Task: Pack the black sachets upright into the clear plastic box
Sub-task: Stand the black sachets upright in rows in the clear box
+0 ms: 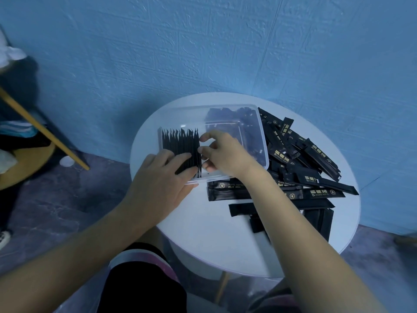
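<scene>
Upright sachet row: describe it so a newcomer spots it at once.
A clear plastic box sits on the round white table. At its left end, under the left hand and beside the right hand, black sachets stand on edge in a tight row. Unlike them, the loose sachets right of the box lie flat, gold print showing.

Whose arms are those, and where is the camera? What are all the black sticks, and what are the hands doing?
Those are a person's two arms, no machine. The camera sits on their head and looks down. On the round white table stands a clear plastic box. At its left end black sachets stand upright in a row. The left hand rests flat fingers on that row. The right hand has fingertips at the row's end; whether they pinch one is unclear. More sachets lie in a pile to the right.
</scene>
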`<state>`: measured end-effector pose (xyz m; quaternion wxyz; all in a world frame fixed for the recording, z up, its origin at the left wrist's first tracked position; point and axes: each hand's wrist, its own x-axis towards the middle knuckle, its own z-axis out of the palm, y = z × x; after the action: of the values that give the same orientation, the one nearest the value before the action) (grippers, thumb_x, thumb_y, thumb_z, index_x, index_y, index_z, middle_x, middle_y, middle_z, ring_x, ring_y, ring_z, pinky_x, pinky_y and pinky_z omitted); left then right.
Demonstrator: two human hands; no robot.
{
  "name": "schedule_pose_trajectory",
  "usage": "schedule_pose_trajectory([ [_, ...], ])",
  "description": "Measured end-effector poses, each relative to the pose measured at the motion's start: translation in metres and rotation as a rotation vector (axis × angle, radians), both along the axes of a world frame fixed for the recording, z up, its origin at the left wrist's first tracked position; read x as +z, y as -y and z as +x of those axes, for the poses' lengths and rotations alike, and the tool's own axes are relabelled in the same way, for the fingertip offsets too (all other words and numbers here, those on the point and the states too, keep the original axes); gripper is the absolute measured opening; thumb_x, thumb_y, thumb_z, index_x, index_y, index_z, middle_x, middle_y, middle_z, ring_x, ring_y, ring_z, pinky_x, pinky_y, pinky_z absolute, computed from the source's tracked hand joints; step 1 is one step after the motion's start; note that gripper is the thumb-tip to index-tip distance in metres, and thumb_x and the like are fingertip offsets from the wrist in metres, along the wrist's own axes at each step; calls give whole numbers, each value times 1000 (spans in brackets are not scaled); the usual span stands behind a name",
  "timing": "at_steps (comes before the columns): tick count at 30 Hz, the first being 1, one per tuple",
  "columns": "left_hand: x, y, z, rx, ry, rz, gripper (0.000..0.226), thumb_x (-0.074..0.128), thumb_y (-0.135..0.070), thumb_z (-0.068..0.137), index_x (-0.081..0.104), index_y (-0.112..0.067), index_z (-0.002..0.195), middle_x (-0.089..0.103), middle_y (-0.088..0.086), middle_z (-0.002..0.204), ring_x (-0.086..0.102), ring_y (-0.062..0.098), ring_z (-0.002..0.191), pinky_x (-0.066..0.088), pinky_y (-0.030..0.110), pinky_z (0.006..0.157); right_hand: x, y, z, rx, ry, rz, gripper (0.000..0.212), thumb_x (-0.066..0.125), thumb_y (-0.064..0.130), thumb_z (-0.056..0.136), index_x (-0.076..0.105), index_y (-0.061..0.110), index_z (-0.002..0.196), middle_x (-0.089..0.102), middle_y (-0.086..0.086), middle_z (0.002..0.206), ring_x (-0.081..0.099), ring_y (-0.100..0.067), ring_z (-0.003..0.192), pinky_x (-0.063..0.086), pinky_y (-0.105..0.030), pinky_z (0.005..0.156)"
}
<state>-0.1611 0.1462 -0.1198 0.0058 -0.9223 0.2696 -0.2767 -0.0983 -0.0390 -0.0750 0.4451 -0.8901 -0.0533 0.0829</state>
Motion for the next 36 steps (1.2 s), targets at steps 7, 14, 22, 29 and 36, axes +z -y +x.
schedule_pose_trajectory([
  [7,4,-2,1,-25,-18,-6,34,77,-35,83,74,-19,113,68,7,123,58,33,98,48,43,75,-6,-6,4,15,2,16,25,59,7,94,58,24,112,71,-6,81,74,-29,68,62,-45,80],
  [14,14,-6,-7,57,56,70,35,63,-51,89,75,-23,106,67,1,122,56,32,108,36,49,89,-12,-4,4,10,-16,95,23,65,8,93,60,24,108,66,-9,78,68,-27,62,61,-50,78],
  [22,18,3,14,-90,3,210,50,65,-54,83,67,-18,119,61,7,129,56,33,112,37,48,99,-15,1,5,47,14,92,21,63,10,91,63,28,103,66,-7,66,62,-20,64,60,-52,81],
  [29,15,7,18,-29,-17,291,45,52,-53,91,64,-16,115,51,10,144,54,33,102,40,49,84,-11,7,1,77,-76,184,35,41,-10,94,65,8,114,64,-12,75,59,-21,71,51,-33,71],
  [36,7,8,22,-35,-12,257,49,40,-53,97,66,-14,111,59,10,132,55,32,96,41,45,76,-8,8,1,84,-84,152,40,38,-11,92,66,10,112,65,-10,75,59,-19,71,51,-33,71],
])
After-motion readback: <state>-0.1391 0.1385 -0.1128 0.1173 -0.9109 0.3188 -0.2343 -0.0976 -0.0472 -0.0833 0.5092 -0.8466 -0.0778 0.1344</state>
